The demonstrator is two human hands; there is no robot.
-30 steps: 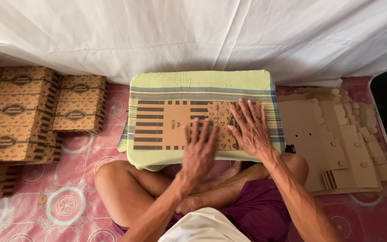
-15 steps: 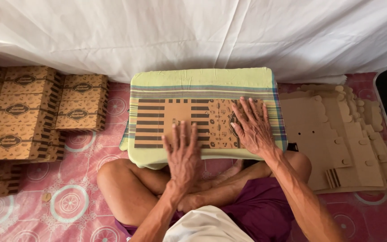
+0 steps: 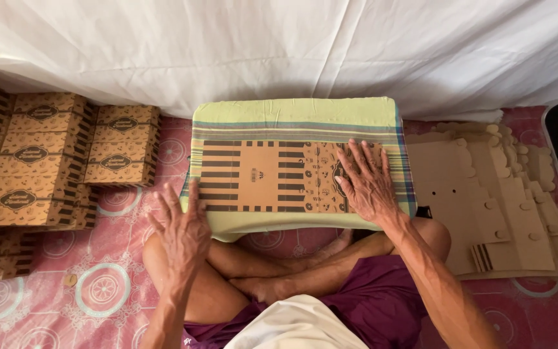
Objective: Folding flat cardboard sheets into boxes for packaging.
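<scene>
The right hand (image 3: 364, 183) lies flat, fingers spread wide, on the right half of a flat, printed brown cardboard box blank (image 3: 279, 176), pinning it in place. The left hand (image 3: 185, 229) hovers off the blank's left end, fingers loosely open, holding nothing, just over the near left corner of the cushion. The blank sits square across the middle of a pale green cushion with striped borders (image 3: 292, 113), which rests in front of the person's crossed legs.

To my eye this is a folding step, and doing it well means keeping that right palm firm so the sheet cannot slide on the soft cushion, then lifting the left flap cleanly along its scored line rather than bending across the print. The cushion gives under pressure, so an even press matters.

Around them: a pink floor mat with round patterns (image 3: 98, 284) underfoot, a white cloth (image 3: 279, 45) draped behind. To the left, a stack of finished brown printed boxes (image 3: 46, 155) stands in rows. To the right, a pile of plain unfolded cardboard blanks (image 3: 498, 194) lies spread flat, just beside the cushion.
</scene>
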